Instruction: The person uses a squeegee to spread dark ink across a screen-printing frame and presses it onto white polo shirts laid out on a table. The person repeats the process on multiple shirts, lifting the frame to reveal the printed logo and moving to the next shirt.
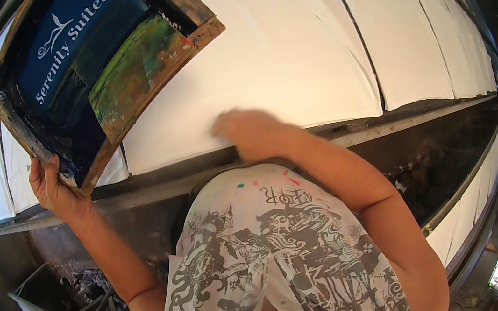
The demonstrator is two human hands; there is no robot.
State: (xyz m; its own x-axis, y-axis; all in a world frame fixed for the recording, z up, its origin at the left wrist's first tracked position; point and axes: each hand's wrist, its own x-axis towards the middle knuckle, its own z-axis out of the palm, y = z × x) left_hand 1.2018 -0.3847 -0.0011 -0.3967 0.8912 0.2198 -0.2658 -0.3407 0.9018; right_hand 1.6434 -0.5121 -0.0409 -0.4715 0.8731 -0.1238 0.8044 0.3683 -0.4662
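My left hand (58,189) grips the near corner of a wooden-framed printing screen (77,75), thumb and fingers closed on the wood. The screen is held tilted at the upper left. Dark blue mesh with pale lettering and a small drawn emblem fills it, and green and brown paint stains a patch along its lower side. My right hand (252,132) is over the near edge of a white cloth panel (247,59), its fingers smeared by motion. Whether it touches the cloth or holds anything cannot be made out.
More white cloth panels (403,42) lie side by side to the right, with others at the far left. A long rail (361,133) runs along the table's near edge. Behind me stands another table with white panels (464,213). Scraps and debris (99,294) lie at the lower left.
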